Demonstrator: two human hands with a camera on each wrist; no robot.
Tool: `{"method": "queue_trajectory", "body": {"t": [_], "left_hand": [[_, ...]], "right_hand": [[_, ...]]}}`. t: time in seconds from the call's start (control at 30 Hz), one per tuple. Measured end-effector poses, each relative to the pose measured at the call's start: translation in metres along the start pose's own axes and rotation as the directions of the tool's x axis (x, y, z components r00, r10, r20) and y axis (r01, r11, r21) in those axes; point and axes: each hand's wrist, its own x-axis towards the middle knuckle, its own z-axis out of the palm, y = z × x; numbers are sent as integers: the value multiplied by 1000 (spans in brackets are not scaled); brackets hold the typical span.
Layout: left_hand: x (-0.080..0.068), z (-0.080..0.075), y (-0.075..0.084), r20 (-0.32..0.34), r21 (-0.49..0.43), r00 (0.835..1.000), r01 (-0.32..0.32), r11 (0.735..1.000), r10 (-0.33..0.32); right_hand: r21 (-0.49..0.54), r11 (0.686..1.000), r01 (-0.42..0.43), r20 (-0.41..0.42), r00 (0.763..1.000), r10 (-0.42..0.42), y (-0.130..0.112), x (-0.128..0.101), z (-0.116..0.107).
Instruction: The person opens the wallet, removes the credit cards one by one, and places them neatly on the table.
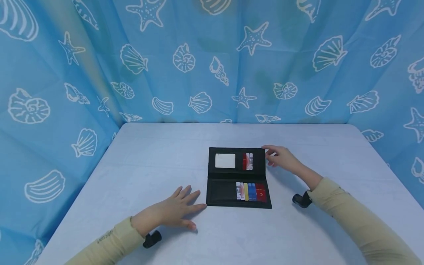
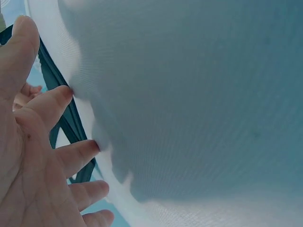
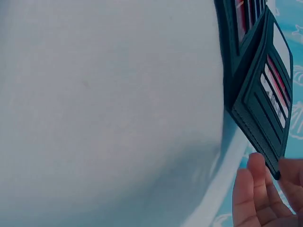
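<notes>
A long black wallet (image 1: pixel 236 178) lies unfolded in the middle of a white table (image 1: pixel 149 154). Its near half holds a row of coloured cards (image 1: pixel 251 191); the far half has a white window (image 1: pixel 225 161) and a few more cards (image 1: pixel 247 161). My left hand (image 1: pixel 177 209) rests flat on the table, fingers spread, its fingertips just beside the wallet's near left corner (image 2: pixel 71 123). My right hand (image 1: pixel 281 158) touches the far right corner of the far half with straight fingers (image 3: pixel 258 189). In the right wrist view that half of the wallet (image 3: pixel 258 104) stands tilted up from the table.
A blue curtain (image 1: pixel 212 66) printed with shells and starfish closes in the table at the back and on both sides. A black wrist camera sits under each sleeve (image 1: pixel 151 239) (image 1: pixel 301 200). Nothing else lies on the table.
</notes>
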Motion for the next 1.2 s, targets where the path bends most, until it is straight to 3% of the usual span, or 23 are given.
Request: {"method": "queue_trajectory", "body": {"t": [0.1,0.43,0.8,1.2], "left_hand": [[0,-1,0,1,-4,1000,-1,1000,1],[1,0,0,-1,-13,1000,6,1000,-6],[1,-1,0,1,-14,1000,8,1000,-8],[6,-5,-3,-39,-50,999,14,999,-16]], "right_hand": [[32,998,-51,56,997,49,3,5,2],[17,983,-183,80,980,181,7,19,15],[-69,975,-211,125,968,218,4,21,18],[-92,970,-225,135,962,236,7,17,18]]}}
